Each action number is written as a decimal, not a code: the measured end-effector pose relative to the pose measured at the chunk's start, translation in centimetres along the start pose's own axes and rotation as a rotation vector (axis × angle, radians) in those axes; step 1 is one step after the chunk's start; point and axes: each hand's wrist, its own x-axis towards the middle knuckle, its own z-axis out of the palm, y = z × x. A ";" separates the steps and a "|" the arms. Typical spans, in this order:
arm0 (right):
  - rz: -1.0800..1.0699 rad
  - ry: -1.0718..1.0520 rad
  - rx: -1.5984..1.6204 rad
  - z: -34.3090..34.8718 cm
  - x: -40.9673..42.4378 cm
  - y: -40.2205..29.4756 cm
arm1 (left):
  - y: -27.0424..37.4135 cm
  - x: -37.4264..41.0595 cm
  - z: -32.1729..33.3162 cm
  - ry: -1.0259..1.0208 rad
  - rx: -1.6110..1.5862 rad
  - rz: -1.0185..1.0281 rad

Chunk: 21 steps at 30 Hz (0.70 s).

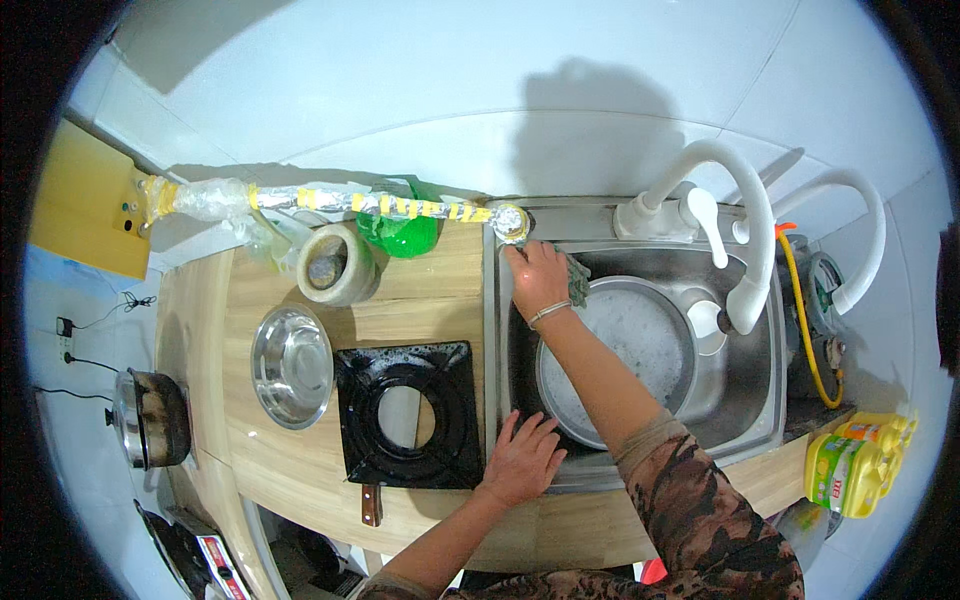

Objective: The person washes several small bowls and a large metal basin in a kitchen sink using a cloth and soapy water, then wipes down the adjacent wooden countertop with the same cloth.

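Observation:
My right hand is at the back left corner of the stainless steel sink, fingers closed on a grey-green cloth. The cloth lies against the sink rim, mostly hidden under the hand. My left hand rests at the sink's front left edge, fingers apart and holding nothing. In the basin, a round metal pan holds cloudy water with suds; my right forearm covers part of it. Left of the sink, a black square gas stove drip tray with a round central hole lies wet on the wooden countertop.
A white faucet arches over the basin. Left of the sink stand a steel bowl, a stone mortar and a green bottle. A knife handle sticks out below the tray. Yellow jugs stand at right.

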 end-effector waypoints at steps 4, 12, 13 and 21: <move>0.138 0.056 0.100 1.0 -0.3 -1.1 | 0.1 0.3 -0.1 0.038 0.002 0.025; 0.304 -0.204 0.719 -0.8 -2.7 -2.7 | -0.2 0.1 -0.2 0.052 -0.030 0.019; 0.304 -0.162 0.657 -0.5 -1.9 -2.8 | -0.3 0.0 -0.1 0.055 -0.030 0.015; 0.184 0.046 0.159 1.5 0.1 -4.6 | -0.2 0.3 -0.3 0.073 -0.041 0.051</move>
